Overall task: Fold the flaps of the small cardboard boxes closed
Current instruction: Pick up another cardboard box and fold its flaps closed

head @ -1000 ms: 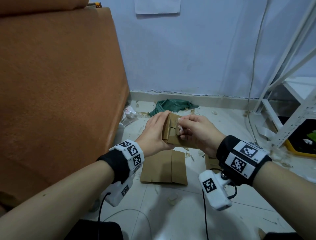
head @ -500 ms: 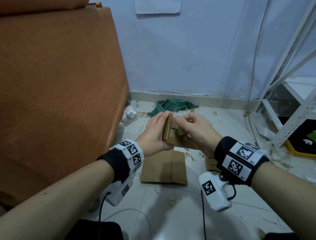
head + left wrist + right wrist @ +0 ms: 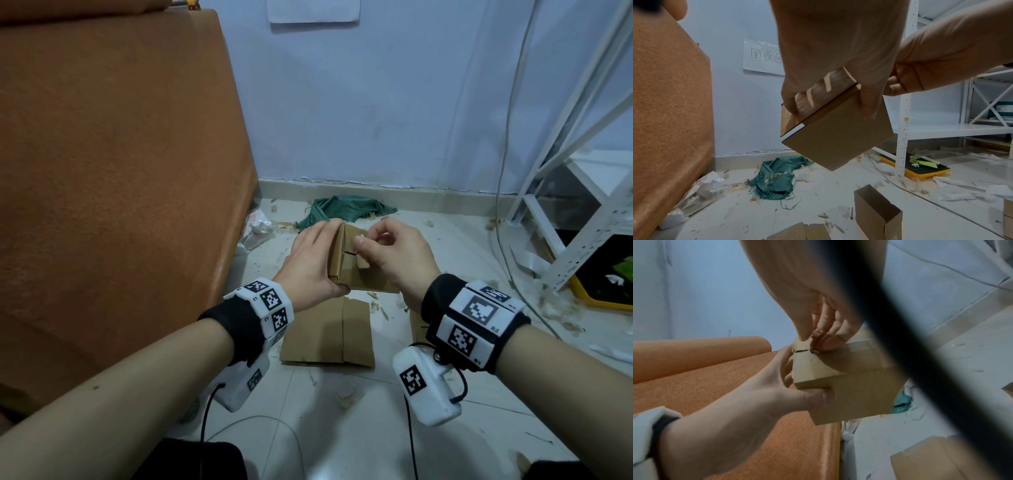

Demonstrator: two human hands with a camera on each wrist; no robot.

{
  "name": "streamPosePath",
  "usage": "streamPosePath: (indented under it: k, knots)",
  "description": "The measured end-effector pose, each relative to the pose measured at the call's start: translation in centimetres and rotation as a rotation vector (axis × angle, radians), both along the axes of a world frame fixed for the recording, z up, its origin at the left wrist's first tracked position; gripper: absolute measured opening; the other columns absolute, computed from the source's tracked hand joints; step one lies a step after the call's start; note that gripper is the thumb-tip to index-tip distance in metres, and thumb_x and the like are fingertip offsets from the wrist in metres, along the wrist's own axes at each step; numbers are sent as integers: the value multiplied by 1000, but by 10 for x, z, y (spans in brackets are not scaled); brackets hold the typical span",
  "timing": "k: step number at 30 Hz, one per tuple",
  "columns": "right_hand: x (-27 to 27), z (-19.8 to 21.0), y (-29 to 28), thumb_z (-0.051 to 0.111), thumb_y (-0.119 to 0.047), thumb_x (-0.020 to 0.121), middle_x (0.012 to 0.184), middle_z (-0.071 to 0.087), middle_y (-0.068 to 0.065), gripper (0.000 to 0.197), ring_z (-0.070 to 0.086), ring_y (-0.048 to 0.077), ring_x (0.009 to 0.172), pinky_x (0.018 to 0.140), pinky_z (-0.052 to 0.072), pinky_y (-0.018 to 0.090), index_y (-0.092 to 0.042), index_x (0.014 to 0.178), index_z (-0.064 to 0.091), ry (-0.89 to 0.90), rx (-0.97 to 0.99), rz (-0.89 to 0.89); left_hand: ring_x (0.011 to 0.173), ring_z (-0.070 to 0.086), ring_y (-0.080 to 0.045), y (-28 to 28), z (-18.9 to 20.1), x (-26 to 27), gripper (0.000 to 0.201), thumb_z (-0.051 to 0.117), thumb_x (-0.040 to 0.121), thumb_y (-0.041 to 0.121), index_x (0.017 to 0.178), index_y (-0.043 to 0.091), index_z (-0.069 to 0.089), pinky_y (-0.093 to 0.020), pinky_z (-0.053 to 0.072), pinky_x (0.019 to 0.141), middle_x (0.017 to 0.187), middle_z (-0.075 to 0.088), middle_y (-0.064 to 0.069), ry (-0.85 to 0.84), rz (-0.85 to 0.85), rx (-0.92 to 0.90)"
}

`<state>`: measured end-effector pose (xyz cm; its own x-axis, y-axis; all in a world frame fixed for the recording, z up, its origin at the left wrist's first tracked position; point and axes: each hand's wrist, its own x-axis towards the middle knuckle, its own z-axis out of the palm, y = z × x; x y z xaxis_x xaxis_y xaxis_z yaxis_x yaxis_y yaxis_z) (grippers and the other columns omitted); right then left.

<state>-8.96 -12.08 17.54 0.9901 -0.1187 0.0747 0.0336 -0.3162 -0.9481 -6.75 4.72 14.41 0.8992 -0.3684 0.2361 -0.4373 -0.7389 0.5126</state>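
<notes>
The left hand is gripping a small brown cardboard box in the air above the floor, while the right hand is pinching its last flap, probably almost tucked in. Below the box, an open box and a flattened one are waiting.

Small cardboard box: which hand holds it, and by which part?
Left hand grips the small cardboard box around its flap end; right hand pinches a flap there.
</notes>
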Motion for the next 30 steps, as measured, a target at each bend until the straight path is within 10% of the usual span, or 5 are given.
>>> streamPosePath:
  k: [7, 12, 22, 27, 30]
  knots:
    - [-1, -2, 3, 68, -33, 90, 83, 70, 3, 20, 63, 23, 84, 75, 56, 39, -17, 79, 71, 61, 15, -9, 135, 29, -19, 2, 0, 0, 104, 87, 64, 35, 147, 22, 26, -39, 30, 113, 144, 36, 2, 2, 8, 8]
    - [-2, -2, 6, 59, -30, 95, 67, 66, -1, 21, 61, 11, 66, 65, 48, 26, -19, 83, 71, 46, -98, -6, 133, 33, -20, 3, -3, 2, 104, 85, 62, 40, 146, 23, 27, -44, 32, 112, 143, 38, 2, 18, -3, 21]
    - [-3, -2, 10, 65, -22, 92, 69, 72, 8, 23, 62, 17, 55, 56, 51, 27, -14, 106, 48, 176, 104, 30, 134, 33, -22, 6, -6, 2, 107, 83, 61, 45, 148, 25, 25, -48, 33, 111, 145, 37, 1, 27, 4, 61]
    - [1, -4, 3, 73, -55, 73, 100, 68, 9, 54, 66, 24, 86, 71, 55, 39, -21, 103, 43, 226, -29, 17, 140, 28, -22, 6, -4, 1, 108, 84, 64, 45, 150, 21, 24, -45, 27, 116, 150, 34, -1, 39, 6, 50]
    - [1, -9, -1, 67, -78, 58, 134, 40, 8, 97, 50, 30, 120, 99, 49, 47, -27, 134, 34, 293, -248, 6, 139, 29, -22, 4, -1, 0, 108, 87, 64, 37, 150, 18, 25, -43, 27, 116, 150, 34, -2, 30, -3, 22]
